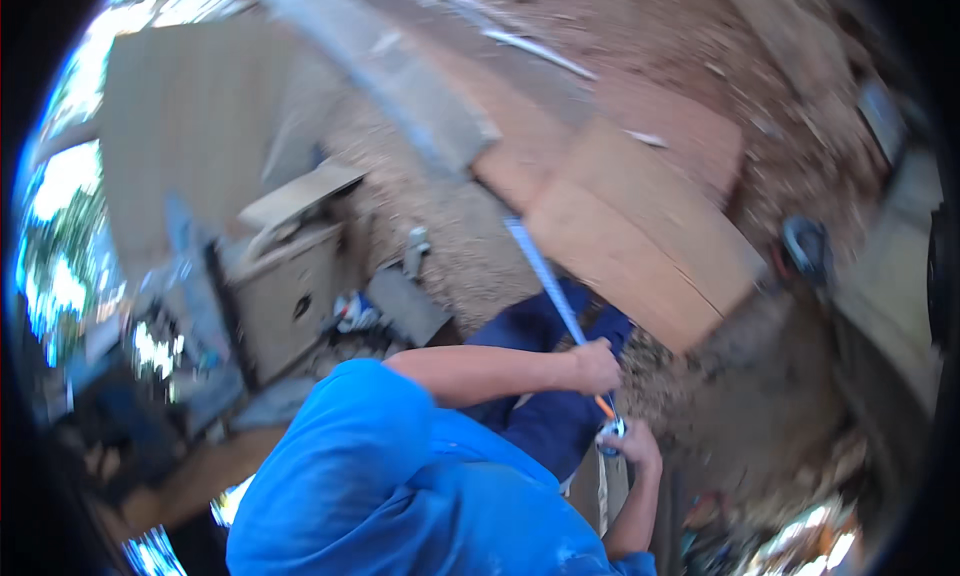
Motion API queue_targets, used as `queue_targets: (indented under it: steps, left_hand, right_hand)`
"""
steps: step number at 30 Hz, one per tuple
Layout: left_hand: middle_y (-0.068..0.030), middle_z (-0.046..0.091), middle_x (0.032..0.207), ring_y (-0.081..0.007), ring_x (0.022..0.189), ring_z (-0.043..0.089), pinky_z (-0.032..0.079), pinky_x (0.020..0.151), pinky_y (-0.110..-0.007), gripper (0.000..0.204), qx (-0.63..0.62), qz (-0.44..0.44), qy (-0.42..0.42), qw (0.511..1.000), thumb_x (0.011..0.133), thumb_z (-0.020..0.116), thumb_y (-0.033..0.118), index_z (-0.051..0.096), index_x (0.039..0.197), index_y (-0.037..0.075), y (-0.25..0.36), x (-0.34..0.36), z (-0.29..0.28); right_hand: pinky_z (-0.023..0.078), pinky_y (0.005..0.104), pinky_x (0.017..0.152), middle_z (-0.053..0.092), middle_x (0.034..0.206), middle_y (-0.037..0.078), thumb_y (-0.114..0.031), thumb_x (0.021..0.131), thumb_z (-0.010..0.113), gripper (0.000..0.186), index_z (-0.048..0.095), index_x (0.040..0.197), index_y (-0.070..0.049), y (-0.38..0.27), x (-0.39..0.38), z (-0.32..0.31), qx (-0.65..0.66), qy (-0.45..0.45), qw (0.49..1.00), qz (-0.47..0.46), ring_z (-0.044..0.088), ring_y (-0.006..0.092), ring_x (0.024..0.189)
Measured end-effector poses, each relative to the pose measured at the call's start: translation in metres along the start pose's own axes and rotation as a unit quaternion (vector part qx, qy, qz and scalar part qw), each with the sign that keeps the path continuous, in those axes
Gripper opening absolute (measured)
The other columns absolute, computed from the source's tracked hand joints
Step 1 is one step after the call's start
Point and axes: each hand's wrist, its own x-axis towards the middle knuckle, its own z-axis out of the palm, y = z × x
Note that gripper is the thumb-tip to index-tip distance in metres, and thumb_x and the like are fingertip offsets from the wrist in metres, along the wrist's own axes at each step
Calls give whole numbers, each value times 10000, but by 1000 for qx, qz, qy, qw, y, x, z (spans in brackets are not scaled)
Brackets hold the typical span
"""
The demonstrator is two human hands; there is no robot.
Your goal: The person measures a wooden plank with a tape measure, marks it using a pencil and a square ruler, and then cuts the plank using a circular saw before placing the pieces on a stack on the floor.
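My left hand point(594, 368) is closed around a long, pale blade point(545, 276) that runs diagonally up to the edge of some tan boards point(640, 236). Just below it, my right hand point(637, 446) grips a small tape measure point(610, 436) with an orange part showing beside it. The blade crosses in front of my dark blue trouser legs point(500, 331). My blue sleeve and shirt fill the lower middle of the view. The picture is somewhat blurred.
A grey plank point(420, 96) lies with the tan boards on dirt ground point(700, 26). A large plywood sheet point(190, 136) leans at left above a wooden box point(285, 306) and mixed scrap. At right are a dark tool point(800, 246) and a pale panel point(890, 276).
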Motion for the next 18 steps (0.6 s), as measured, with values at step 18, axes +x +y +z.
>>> queue_targets:
  steps: [18]
  left_hand:
    - [-16, 752, 861, -202, 854, 705, 440, 788, -404, 174, -41, -180, 174, 967, 806, 685, 334, 775, 872, 200, 67, -84, 34]
  right_hand:
    - [476, 310, 604, 676, 745, 36, -182, 769, 721, 282, 725, 992, -10, -106, 0, 50, -145, -78, 983, -81, 599, 123, 665]
